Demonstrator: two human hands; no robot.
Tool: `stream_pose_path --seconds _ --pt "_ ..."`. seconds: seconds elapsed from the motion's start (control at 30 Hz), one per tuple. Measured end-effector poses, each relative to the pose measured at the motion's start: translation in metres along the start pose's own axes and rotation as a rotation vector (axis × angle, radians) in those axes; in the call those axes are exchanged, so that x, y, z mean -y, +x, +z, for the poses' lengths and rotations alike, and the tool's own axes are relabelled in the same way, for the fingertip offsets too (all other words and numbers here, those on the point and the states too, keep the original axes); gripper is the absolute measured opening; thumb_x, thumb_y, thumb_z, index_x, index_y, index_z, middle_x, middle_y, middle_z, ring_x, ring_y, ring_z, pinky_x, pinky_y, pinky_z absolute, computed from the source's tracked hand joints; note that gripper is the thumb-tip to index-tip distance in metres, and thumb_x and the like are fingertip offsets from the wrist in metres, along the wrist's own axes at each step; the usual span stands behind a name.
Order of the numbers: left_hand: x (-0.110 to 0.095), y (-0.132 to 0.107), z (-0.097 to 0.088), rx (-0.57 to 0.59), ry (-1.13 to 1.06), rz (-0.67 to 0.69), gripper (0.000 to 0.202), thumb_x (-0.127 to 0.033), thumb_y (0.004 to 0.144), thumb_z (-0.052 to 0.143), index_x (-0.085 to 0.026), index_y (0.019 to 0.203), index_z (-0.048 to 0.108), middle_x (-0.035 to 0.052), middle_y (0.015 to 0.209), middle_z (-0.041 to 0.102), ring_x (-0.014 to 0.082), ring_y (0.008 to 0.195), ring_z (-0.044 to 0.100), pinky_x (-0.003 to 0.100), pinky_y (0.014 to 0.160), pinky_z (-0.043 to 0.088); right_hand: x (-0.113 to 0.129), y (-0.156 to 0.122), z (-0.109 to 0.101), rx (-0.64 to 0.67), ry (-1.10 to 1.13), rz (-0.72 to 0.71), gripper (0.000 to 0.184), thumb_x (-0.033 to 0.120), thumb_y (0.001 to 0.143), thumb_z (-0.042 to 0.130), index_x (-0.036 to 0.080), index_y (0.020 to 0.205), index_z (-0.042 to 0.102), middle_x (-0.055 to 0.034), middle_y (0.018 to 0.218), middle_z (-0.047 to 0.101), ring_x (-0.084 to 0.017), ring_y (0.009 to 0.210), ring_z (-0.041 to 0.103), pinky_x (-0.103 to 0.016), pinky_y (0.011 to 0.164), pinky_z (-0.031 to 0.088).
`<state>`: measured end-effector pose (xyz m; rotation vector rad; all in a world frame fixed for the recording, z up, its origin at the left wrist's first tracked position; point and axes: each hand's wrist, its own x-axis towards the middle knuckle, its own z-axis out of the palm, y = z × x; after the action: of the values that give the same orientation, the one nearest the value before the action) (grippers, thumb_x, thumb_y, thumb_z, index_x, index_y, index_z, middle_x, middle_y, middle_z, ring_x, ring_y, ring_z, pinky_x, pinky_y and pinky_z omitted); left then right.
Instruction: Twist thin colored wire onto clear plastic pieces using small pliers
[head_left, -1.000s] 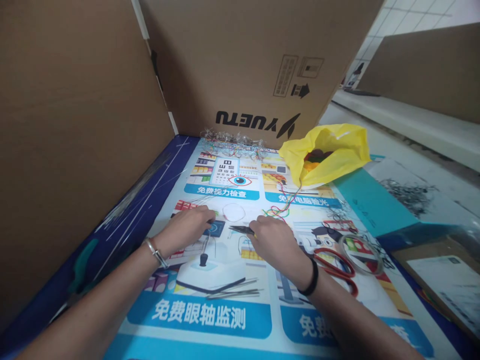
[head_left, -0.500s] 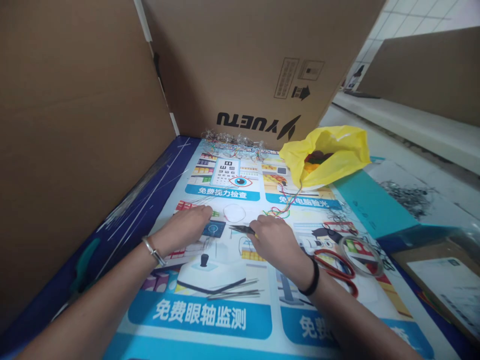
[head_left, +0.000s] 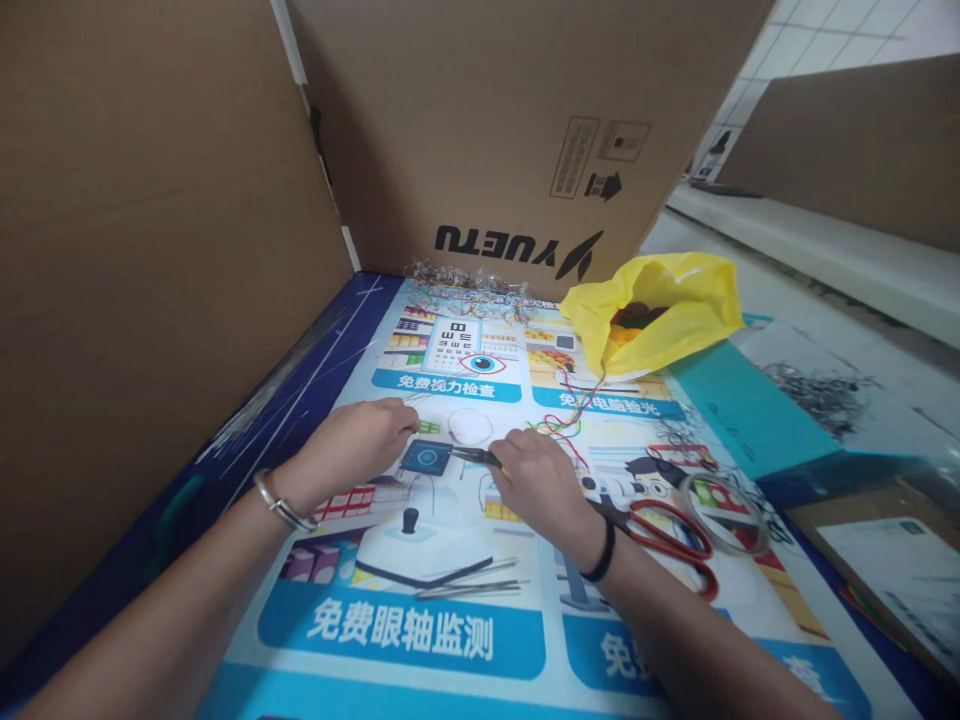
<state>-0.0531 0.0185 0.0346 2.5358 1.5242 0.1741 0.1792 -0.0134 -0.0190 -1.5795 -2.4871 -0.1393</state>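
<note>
My left hand is closed in a pinch, with fine wire strands showing around its fingertips; how many it holds is too small to tell. My right hand is wrapped round a pair of needle-nose pliers, whose dark jaws point left toward my left fingers, with a small gap between. A loop of thin wire lies just beyond them on the printed poster. Several cut straight wires rest nearer to me. Red-handled scissors lie beside my right wrist.
A yellow plastic bag stands at the back right, with colored strings trailing out. A roll of clear tape lies right of the scissors. Wire pieces are heaped along the cardboard wall. More wires lie on the left.
My left hand has shifted slightly left and up. The pliers have moved a little left, so their jaws are closer to my left fingertips.
</note>
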Motion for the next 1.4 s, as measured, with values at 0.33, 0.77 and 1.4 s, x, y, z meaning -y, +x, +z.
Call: stream_pose_path --seconds 0.33,0.77,1.4 --pt "0.012 -0.001 -0.015 -0.077 -0.236 -0.098 0.022 -0.034 0.081 0.048 -0.023 0.078 0.067 0.0012 0.078 0.067 0.0177 0.073 0.058 0.025 0.063 0.039 -0.001 -0.001 0.005 -0.019 0.043 0.006 0.007 0.02 0.081 0.055 0.02 0.084 0.061 -0.0035 0.084 0.06 -0.018 0.084 0.05 -0.028 0.075 0.033" --pt "-0.026 0.005 0.037 -0.016 -1.665 -0.281 0.016 -0.027 0.076 0.061 -0.015 0.069 0.053 0.0085 0.097 0.067 0.0188 0.085 0.064 0.033 0.076 0.049 -0.01 -0.002 0.003 -0.251 -0.022 -0.044 0.012 0.021 0.083 0.052 0.017 0.09 0.062 -0.0058 0.083 0.056 -0.02 0.082 0.044 -0.032 0.077 0.03" --pt "-0.019 0.007 0.04 0.021 -1.774 -0.297 0.015 -0.019 0.073 0.061 -0.014 0.063 0.052 0.0038 0.07 0.065 0.0134 0.064 0.062 0.024 0.058 0.048 -0.015 -0.004 -0.003 -0.354 -0.22 -0.232 0.02 0.017 0.089 0.044 0.02 0.099 0.061 -0.0052 0.083 0.057 -0.018 0.078 0.042 -0.035 0.075 0.027"
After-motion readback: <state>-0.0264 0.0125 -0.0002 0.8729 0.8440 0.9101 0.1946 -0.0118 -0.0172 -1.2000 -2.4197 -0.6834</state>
